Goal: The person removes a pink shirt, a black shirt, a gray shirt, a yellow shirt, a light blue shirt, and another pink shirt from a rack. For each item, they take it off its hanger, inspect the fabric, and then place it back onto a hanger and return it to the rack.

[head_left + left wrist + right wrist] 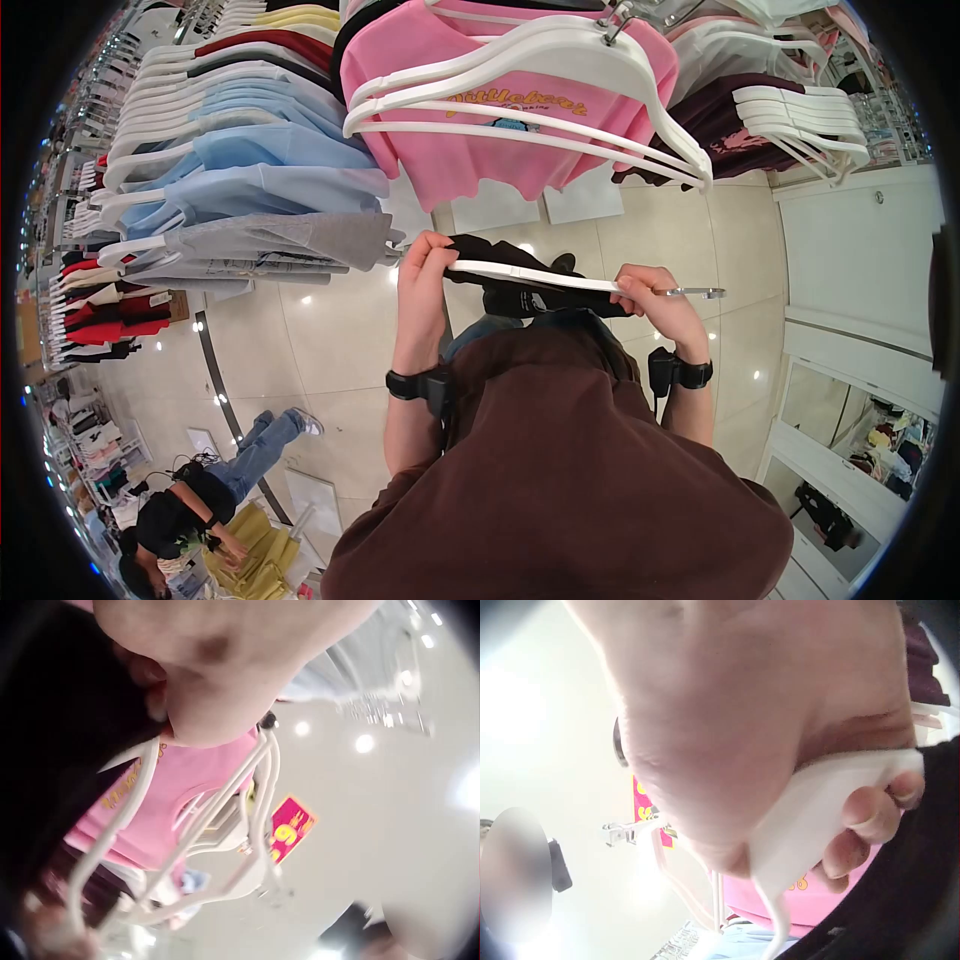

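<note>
A white clothes hanger (530,274), its metal hook (708,293) pointing right, lies across in front of my body. My right hand (658,303) grips it close to the hook; in the right wrist view the fingers (870,817) curl round its broad white part. Black cloth, a garment (500,250), hangs along the hanger and fills a corner of the right wrist view. My left hand (425,285) pinches this garment at the hanger's other end, thumb and fingers together. Some of the left fingertips are hidden by the hand in its wrist view.
A pink shirt (420,90) hangs ahead behind white hangers (520,60). Blue shirts (280,150) and a grey garment (280,240) hang left; spare hangers (805,120) hang right. White cabinets (860,250) line the right side. Another person (190,510) bends over yellow cloth (255,550).
</note>
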A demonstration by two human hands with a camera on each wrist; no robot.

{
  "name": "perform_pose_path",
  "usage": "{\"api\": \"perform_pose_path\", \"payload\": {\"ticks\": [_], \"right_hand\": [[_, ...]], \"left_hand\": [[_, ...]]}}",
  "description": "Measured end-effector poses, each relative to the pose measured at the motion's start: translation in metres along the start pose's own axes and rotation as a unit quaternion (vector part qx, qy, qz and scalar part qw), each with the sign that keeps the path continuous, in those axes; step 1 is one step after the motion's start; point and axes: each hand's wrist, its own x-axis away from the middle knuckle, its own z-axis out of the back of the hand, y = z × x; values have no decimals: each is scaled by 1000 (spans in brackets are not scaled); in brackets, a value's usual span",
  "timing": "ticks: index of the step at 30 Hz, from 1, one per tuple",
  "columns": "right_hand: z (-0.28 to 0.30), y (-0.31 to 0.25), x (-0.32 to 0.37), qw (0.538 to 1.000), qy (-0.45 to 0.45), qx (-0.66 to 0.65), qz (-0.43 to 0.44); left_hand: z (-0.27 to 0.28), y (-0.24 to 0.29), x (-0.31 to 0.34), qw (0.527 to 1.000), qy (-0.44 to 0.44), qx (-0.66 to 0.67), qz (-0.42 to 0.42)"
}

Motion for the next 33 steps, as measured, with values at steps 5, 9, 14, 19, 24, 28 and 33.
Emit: {"api": "perform_pose_path", "payload": {"ticks": [5,9,14,19,24,28,33], "right_hand": [[-10,-10,2,990,62,125,16],[-25,-34,-7,979,102,165,65],[-38,-50,-21,968,47,244,49],[-31,-49,-24,984,76,102,122],[-20,-57,-19,990,22,73,122],[-6,-70,-10,986,-9,48,158],[-1,-70,-2,984,-3,-14,176]], "left_hand": [[-13,-4,9,864,52,-456,-206],[-31,-14,14,803,28,-522,-285],[-46,-1,27,827,-11,-483,-288],[-59,25,46,849,-86,-459,-247],[-47,41,39,800,-42,-486,-349],[-24,37,27,746,-86,-549,-365],[-24,29,30,791,-94,-519,-310]]}}
